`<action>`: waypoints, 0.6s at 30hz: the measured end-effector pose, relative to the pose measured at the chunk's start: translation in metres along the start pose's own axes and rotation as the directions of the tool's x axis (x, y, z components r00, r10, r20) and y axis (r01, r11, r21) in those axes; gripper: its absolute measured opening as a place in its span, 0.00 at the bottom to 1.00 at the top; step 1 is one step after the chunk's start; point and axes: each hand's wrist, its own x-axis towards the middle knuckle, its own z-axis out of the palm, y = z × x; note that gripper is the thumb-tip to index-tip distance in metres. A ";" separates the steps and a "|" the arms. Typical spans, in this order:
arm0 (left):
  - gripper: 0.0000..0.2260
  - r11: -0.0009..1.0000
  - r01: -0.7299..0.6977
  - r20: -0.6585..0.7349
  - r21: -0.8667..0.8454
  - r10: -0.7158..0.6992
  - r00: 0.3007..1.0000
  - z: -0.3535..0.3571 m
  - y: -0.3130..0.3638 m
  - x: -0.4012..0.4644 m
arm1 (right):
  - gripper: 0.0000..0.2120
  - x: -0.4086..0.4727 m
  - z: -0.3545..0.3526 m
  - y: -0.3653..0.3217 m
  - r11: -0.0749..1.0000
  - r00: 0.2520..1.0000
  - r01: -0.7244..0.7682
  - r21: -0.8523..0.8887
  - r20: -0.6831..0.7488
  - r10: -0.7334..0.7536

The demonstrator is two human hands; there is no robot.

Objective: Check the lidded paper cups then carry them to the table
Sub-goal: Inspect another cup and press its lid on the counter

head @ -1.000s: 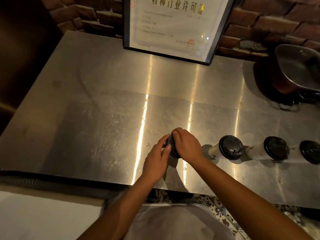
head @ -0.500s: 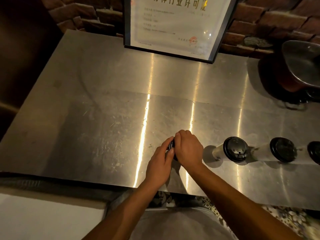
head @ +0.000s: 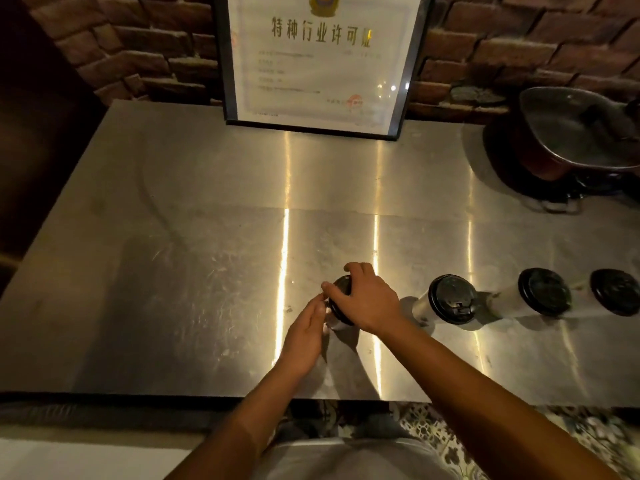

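My right hand (head: 367,303) clamping black lid (head: 341,289) of leftmost cup (head: 335,323), standing on steel counter (head: 207,271). My left hand (head: 304,334) loosening off cup wall, fingers straightening, perhaps just touching. Check ending; next cup (head: 450,303) waiting.

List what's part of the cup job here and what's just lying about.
Job:
- first cup, right hand gripping its lid, left hand touching its side
- second cup, third cup, fourth cup, all lidded

Lying about:
- framed certificate
- metal pot
- brick wall
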 end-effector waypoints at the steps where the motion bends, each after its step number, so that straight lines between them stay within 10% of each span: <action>1: 0.18 1.000 0.004 0.013 0.026 -0.004 1.000 -0.004 -0.003 0.003 | 0.38 0.002 -0.002 0.000 1.000 0.999 -0.019 0.016 0.036 0.019; 6: 0.16 0.993 -0.056 -0.015 0.108 0.058 0.998 0.002 0.007 0.007 | 0.35 -0.005 -0.023 0.016 0.958 0.997 -0.066 0.280 0.050 0.054; 18: 0.21 0.938 -0.343 -0.241 0.043 0.343 0.908 0.015 0.142 -0.047 | 0.15 -0.055 -0.142 0.027 0.486 0.995 0.079 0.871 -0.042 -0.086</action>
